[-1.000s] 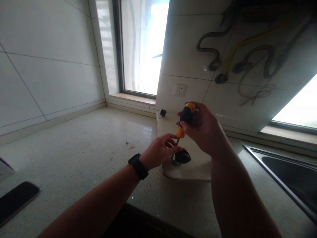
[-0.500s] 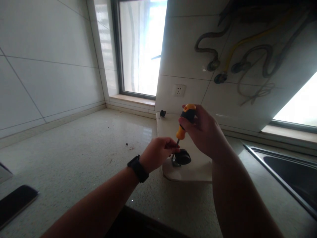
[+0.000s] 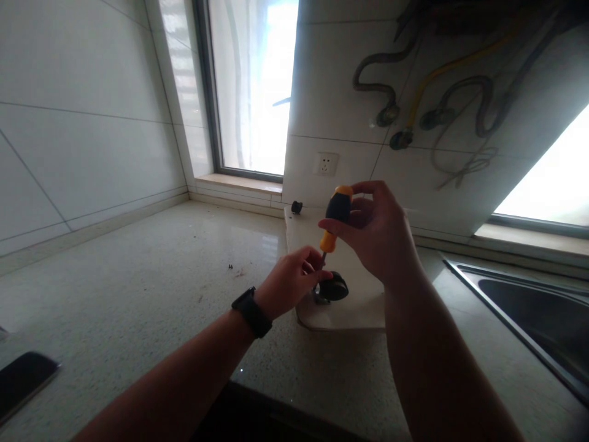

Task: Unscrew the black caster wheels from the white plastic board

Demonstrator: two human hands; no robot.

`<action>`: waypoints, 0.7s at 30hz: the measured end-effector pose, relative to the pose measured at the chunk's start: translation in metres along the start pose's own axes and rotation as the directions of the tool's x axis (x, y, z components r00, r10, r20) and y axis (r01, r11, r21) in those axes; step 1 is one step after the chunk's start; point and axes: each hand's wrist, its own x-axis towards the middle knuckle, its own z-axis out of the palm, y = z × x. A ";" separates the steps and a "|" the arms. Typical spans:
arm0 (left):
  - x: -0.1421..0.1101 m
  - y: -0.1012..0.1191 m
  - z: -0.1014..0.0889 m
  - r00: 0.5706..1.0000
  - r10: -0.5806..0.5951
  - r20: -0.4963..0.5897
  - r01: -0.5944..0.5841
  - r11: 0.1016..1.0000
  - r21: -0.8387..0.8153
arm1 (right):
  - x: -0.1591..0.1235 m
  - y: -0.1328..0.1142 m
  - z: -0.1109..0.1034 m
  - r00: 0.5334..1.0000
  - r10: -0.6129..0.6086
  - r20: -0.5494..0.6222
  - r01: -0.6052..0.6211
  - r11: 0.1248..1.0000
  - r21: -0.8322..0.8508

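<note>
My right hand (image 3: 375, 236) grips the yellow and black handle of a screwdriver (image 3: 338, 212), which points down and slightly left. At its lower end, my left hand (image 3: 297, 279) has its fingers closed around the thin metal shaft, with the thumb reaching over a black caster wheel (image 3: 335, 287). The wheel's metal plate (image 3: 321, 300) lies on a white board (image 3: 340, 319) near the rounded front corner. Fingers hide the screwdriver's tip and any screw under it. A second black caster (image 3: 297, 207) sits at the board's far left corner.
Two tiny dark pieces, perhaps screws (image 3: 230, 266), lie on the speckled countertop (image 3: 184, 294) left of the board. A dark phone-like object (image 3: 27, 374) is at lower left. The sink (image 3: 519, 313) is on the right. Hoses (image 3: 372, 86) hang along the tiled wall behind.
My right hand's fingers have shifted around the handle, which has turned and leans a little differently. The left hand stays at the shaft. The whole view has moved slightly.
</note>
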 end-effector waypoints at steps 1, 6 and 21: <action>0.001 0.000 -0.002 0.999 -0.007 0.031 0.008 0.999 -0.031 | 0.000 0.000 0.000 1.000 0.013 0.018 -0.014 0.999 0.041; 0.006 -0.002 -0.008 0.984 -0.002 0.176 0.035 0.983 -0.181 | -0.001 0.000 0.004 0.989 0.010 0.149 -0.042 0.975 0.216; 0.001 0.009 -0.003 0.994 -0.096 -0.046 0.093 0.993 -0.077 | -0.003 -0.004 0.004 0.984 -0.078 0.161 0.048 0.983 0.180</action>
